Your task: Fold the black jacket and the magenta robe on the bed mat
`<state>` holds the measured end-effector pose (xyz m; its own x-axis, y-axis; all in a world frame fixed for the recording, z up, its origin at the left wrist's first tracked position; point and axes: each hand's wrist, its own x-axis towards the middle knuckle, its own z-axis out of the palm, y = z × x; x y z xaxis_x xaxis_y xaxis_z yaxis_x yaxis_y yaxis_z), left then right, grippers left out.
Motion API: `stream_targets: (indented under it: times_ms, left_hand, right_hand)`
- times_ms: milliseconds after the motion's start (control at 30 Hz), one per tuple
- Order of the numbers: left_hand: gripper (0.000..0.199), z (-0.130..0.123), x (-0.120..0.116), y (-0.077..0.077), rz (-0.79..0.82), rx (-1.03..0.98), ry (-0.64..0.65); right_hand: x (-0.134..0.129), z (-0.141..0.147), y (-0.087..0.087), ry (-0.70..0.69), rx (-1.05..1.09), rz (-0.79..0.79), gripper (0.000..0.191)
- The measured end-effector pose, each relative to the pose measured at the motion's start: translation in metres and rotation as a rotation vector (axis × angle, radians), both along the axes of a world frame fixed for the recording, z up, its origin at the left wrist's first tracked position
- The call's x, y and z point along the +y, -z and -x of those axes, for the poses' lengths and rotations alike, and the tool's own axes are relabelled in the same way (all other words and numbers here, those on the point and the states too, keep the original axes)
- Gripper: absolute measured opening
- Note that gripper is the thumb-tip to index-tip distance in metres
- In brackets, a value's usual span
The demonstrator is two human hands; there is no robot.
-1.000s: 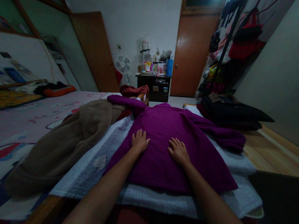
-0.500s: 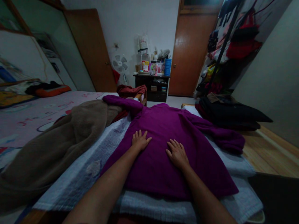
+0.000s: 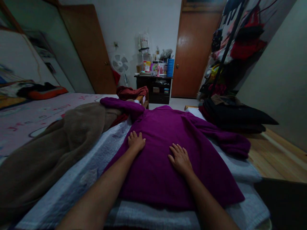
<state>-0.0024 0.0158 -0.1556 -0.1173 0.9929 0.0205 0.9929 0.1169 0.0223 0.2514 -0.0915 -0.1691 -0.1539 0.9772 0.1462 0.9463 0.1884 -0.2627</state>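
A purple long-sleeved top [image 3: 158,172] lies spread out with its collar at the far end and its hem towards me. Its left sleeve reaches over a brown fleecy garment, and its right sleeve is bent out to the side. My left hand [image 3: 136,142] rests on the left part of the cloth, fingers out and holding nothing. Flat on the middle right of the top lies my right hand [image 3: 181,158], its fingers also stretched out. Beneath the top is a pale blue quilted cover [image 3: 110,140].
The brown fleecy garment [image 3: 79,134] lies at the left, beside a pink printed bed sheet [image 3: 55,110]. Dark folded clothes [image 3: 235,113] are stacked at the right. Farther back stand a fan [image 3: 120,64], a black cabinet [image 3: 153,91] and a wooden door [image 3: 192,57].
My left hand has slid left across the purple top, away from my right hand. The right hand stays in nearly the same spot on the cloth. The view has shifted slightly.
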Motion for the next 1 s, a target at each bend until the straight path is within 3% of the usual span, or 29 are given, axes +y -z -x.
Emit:
stream_targets:
  times_ms: [67,133,233,400,767,900,1000]
  left_hand:
    - [0.054,-0.012,0.003,0.003,-0.093,0.011,0.148]
    - [0.053,-0.022,0.006,0.008,-0.09,-0.03,0.286]
    - [0.059,-0.032,0.011,0.015,-0.02,-0.077,0.363]
    - [0.07,-0.03,0.02,0.016,0.072,-0.093,0.313]
    - [0.087,0.002,0.053,0.018,0.101,-0.093,0.005]
    - [0.077,-0.003,0.05,0.022,0.011,-0.053,0.019]
    - [0.066,-0.007,0.046,0.024,-0.07,0.0,0.11]
  right_hand:
    - [0.0,0.0,0.0,0.001,-0.002,0.0,0.049]
    - [0.0,0.0,0.0,-0.002,-0.001,-0.008,0.049]
    - [0.0,0.0,-0.001,-0.008,0.0,-0.021,0.048]
    - [0.0,0.0,-0.002,-0.01,0.002,-0.009,0.048]
    - [-0.001,0.0,-0.002,-0.002,0.016,-0.016,0.047]
    - [-0.001,0.0,-0.003,0.001,0.027,-0.017,0.047]
    - [0.0,0.0,-0.004,-0.001,0.031,-0.011,0.047]
